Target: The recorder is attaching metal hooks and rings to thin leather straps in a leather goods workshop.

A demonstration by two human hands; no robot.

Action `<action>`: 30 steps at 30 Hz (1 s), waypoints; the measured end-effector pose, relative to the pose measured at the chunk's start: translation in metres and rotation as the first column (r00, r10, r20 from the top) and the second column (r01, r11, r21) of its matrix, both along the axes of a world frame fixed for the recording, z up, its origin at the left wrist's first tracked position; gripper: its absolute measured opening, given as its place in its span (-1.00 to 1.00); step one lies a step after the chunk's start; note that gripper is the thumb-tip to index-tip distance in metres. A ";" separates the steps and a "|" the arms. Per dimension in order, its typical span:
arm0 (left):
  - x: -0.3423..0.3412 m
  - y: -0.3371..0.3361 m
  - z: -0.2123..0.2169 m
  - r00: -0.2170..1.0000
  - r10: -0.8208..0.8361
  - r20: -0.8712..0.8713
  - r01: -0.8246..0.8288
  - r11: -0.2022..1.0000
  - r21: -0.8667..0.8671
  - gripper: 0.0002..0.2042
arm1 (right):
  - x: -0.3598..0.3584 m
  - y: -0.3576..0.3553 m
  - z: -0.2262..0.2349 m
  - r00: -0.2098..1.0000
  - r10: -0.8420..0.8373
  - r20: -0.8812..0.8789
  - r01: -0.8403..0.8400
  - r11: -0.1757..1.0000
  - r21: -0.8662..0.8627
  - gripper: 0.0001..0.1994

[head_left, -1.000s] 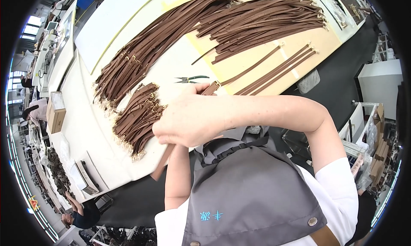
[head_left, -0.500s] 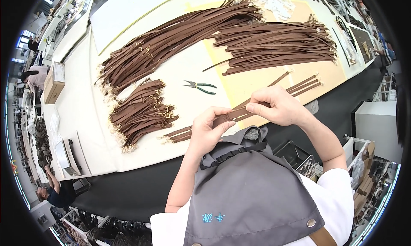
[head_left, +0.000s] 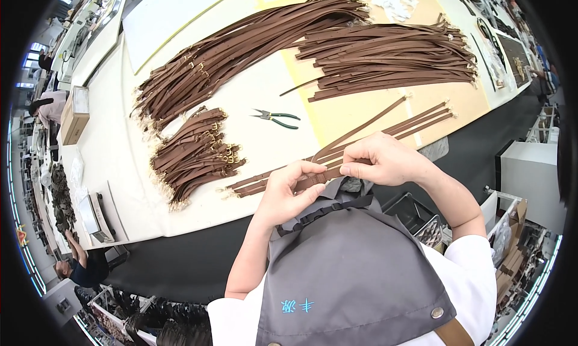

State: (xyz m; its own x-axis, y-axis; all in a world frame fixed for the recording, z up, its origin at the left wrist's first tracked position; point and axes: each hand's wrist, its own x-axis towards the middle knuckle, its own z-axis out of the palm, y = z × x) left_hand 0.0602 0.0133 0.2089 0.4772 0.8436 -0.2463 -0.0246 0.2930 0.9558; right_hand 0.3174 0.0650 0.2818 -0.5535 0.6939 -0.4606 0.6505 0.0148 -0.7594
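We pinch a long brown leather strap (head_left: 328, 176) between our left hand (head_left: 288, 194) and right hand (head_left: 385, 160) at the white worktable's near edge (head_left: 180, 219), green-handled pliers (head_left: 276, 118) lying apart on bare surface beyond, strap piles (head_left: 192, 156) leftward.

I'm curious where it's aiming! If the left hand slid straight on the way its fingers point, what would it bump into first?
Probably the right hand. The left hand points rightward along the brown strap both hands pinch, so the right-hand fingers come first, though depth is hard to judge.
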 end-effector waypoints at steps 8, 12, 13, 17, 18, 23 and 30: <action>-0.001 -0.010 -0.011 0.991 0.065 0.113 -0.049 0.988 -0.145 -0.64 | -0.007 -0.004 -0.006 1.000 0.013 -0.022 -0.013 1.000 0.000 -0.74; -0.002 -0.011 -0.011 0.978 0.139 0.155 -0.105 0.973 -0.205 -0.66 | -0.012 -0.012 -0.010 0.995 -0.093 -0.044 0.093 0.996 0.015 -0.75; -0.002 -0.010 -0.013 0.978 0.136 0.156 -0.101 0.972 -0.210 -0.66 | -0.011 -0.012 -0.013 0.994 -0.097 -0.042 0.097 0.995 0.011 -0.75; 0.000 -0.005 -0.011 0.983 0.109 0.146 -0.080 0.978 -0.193 -0.66 | -0.006 -0.018 -0.026 0.974 -0.210 -0.079 0.199 0.971 -0.132 -0.76; -0.001 -0.005 -0.010 0.989 0.090 0.115 -0.068 0.980 -0.185 -0.66 | -0.005 -0.020 -0.029 0.959 -0.262 -0.106 0.239 0.951 -0.195 -0.76; -0.006 -0.012 -0.018 0.989 0.040 0.141 -0.009 0.976 -0.218 -0.67 | -0.009 -0.019 -0.016 0.993 -0.106 -0.044 0.104 0.993 -0.047 -0.76; -0.006 -0.016 -0.021 0.988 0.073 0.140 -0.039 0.973 -0.228 -0.68 | -0.024 -0.031 -0.020 0.999 0.013 0.033 -0.019 0.980 0.196 -0.85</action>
